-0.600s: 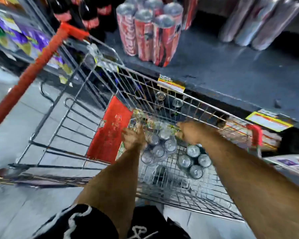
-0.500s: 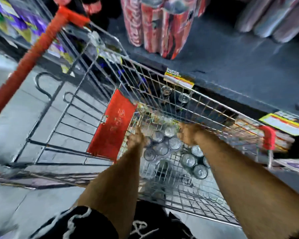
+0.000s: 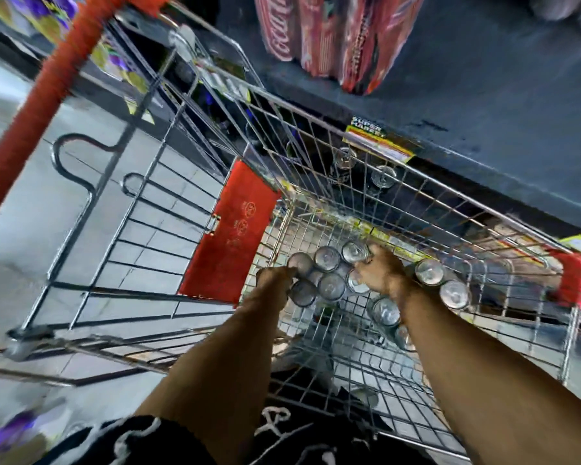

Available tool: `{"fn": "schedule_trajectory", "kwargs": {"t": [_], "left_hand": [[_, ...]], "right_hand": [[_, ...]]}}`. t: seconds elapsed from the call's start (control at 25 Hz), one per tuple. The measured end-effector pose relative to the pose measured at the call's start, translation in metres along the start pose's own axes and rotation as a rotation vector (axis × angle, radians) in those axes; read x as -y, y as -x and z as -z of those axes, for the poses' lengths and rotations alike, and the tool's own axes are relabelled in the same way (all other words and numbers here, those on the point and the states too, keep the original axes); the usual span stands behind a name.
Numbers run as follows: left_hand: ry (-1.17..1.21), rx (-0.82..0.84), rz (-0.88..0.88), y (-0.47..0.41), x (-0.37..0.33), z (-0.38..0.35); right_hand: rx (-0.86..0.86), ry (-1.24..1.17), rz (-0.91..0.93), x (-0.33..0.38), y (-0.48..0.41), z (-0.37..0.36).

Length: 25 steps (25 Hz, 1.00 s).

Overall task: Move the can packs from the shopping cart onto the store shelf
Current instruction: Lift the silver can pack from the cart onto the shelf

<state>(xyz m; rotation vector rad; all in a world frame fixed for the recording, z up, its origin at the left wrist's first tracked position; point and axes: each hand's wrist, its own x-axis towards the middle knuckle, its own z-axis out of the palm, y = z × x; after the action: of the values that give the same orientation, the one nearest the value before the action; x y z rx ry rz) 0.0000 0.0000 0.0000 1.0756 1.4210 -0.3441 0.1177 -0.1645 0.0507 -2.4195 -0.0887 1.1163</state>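
A pack of silver-topped cans (image 3: pixel 327 275) sits inside the wire shopping cart (image 3: pixel 316 152). My left hand (image 3: pixel 275 280) grips the pack's left end and my right hand (image 3: pixel 381 273) grips its right end. A second group of cans (image 3: pixel 443 286) lies in the cart just right of my right wrist. Beyond the cart runs the dark store shelf (image 3: pixel 483 95), with a red can pack (image 3: pixel 336 35) standing on it.
The cart's red seat flap (image 3: pixel 230 233) hangs left of my hands and its red handle (image 3: pixel 51 85) crosses the upper left. A yellow price label (image 3: pixel 376 139) is on the shelf edge. Tiled floor lies to the left.
The view has tilted down and closer to the cart. Both hands have sunk deeper and closed on the ends of the can pack.
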Motion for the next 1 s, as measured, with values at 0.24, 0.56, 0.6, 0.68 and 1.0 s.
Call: {"fn": "schedule_trajectory", "kwargs": {"t": [0.24, 0.56, 0.6, 0.68, 1.0], "left_hand": [[-0.062, -0.185, -0.233, 0.08, -0.06, 0.012], [-0.149, 0.073, -0.705, 0.222, -0.144, -0.01], [-0.151, 0.136, -0.718, 0.238, -0.156, -0.016], [-0.159, 0.266, -0.701, 0.27, -0.183, -0.032], [-0.223, 0.306, -0.752, 0.32, -0.281, -0.113]], "right_hand": [[-0.179, -0.2, 0.038, 0.003, 0.056, 0.028], [-0.607, -0.37, 0.222, 0.003, 0.148, 0.139], [-0.644, -0.402, 0.259, 0.003, 0.157, 0.159], [-0.708, -0.478, 0.315, 0.006, 0.172, 0.196], [-0.88, -0.508, 0.36, 0.032, 0.172, 0.295]]}}
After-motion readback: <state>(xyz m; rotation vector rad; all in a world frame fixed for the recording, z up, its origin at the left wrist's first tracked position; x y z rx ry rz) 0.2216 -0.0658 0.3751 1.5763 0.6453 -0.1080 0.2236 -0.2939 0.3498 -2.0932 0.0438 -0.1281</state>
